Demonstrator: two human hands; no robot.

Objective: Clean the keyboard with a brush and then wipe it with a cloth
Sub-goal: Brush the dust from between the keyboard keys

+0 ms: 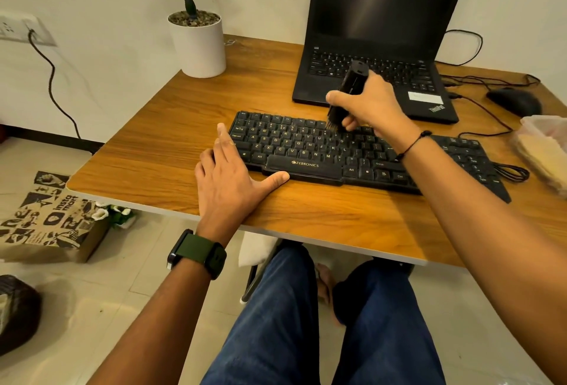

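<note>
**Brush on upper key rows; keyboard braced from the left**

Keyboard (322, 151) lay flat near the desk (159, 139) front edge, long axis running left to right and angling slightly away toward the left. Brush (346, 93) stood nearly upright over the upper key rows, bristles down and touching the keys, handle tipped away toward the laptop (380, 47). Steep angle probably meant to work the bristle tips into the gaps between keys.

Right hand (371, 105) was curled around the brush handle, thumb on the near-left side. Left hand (233, 176) lay flat and spread, holding nothing, fingers against the keyboard's left end and thumb along its front edge; judged to be bracing it against sliding.

Brushing step in hand; wiping not begun. Yellowish cloth (543, 151) sat at the desk's right edge. Mouse (515, 100) beside the laptop, potted plant (198, 43) at the back left corner.
</note>
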